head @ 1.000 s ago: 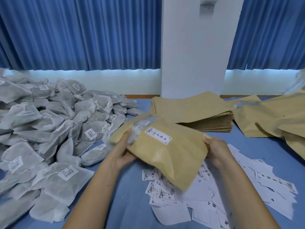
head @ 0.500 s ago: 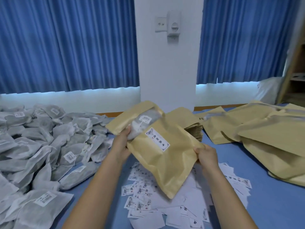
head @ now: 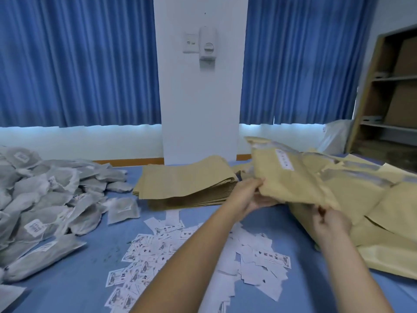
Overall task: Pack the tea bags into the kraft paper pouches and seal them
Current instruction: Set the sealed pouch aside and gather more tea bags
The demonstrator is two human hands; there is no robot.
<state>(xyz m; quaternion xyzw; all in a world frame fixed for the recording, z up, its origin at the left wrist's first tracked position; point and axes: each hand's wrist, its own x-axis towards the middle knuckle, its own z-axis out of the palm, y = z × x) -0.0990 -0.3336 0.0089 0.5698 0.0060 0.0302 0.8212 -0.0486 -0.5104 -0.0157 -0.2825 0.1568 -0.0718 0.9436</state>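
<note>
The fingers (head: 267,202) of the left hand (head: 246,196) are curled under the near left edge of a kraft paper pouch (head: 295,184) with the thumb pressed on top. The right hand (head: 331,224), lower right of centre, pinches the pouch's near corner between thumb and fingers. The pouch is held tilted above the tabletop (head: 74,283), right of centre, with a white label (head: 284,159) on its upper face; whether its mouth is sealed cannot be told. Beneath it and to its right a heap of pouches (head: 388,213) spreads to the frame's right edge. Just left of the left hand lies a stack of flat pouches (head: 187,181). Loose paper labels (head: 158,249) litter the blue tabletop in the lower centre. The tea bags (head: 45,199), grey and labelled, are piled at the left of the frame, well apart from the hands. Blue curtains (head: 79,64) flank a white pillar (head: 200,109) at the top, and a wooden shelf (head: 388,86) stands upper right.
</note>
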